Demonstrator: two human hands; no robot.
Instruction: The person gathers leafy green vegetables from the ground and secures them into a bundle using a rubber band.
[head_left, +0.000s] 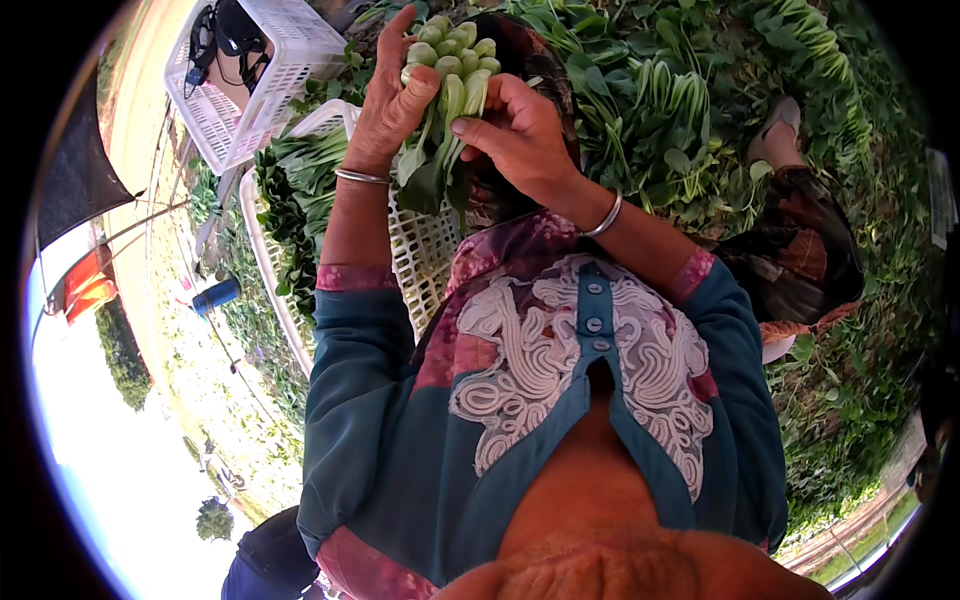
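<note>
My left hand (405, 90) is wrapped around a bunch of bok choy (450, 60), its pale stem ends turned up and its leaves hanging below. My right hand (517, 135) pinches stalks (466, 97) at the near side of the bunch between thumb and fingers. Whether those stalks are joined to the bunch cannot be told. Both wrists wear a silver bangle. Under my left forearm stands a white plastic crate (420, 255) holding rows of bok choy (300, 187). The bunch is above my knee.
Another white crate (292, 67) at upper left holds black gear with cables (238, 37). Heaps of cut greens (667, 105) cover the ground ahead and to the right, near my shoed foot (784, 120). A blue cylinder (216, 295) and dark sheeting (82, 165) lie farther left.
</note>
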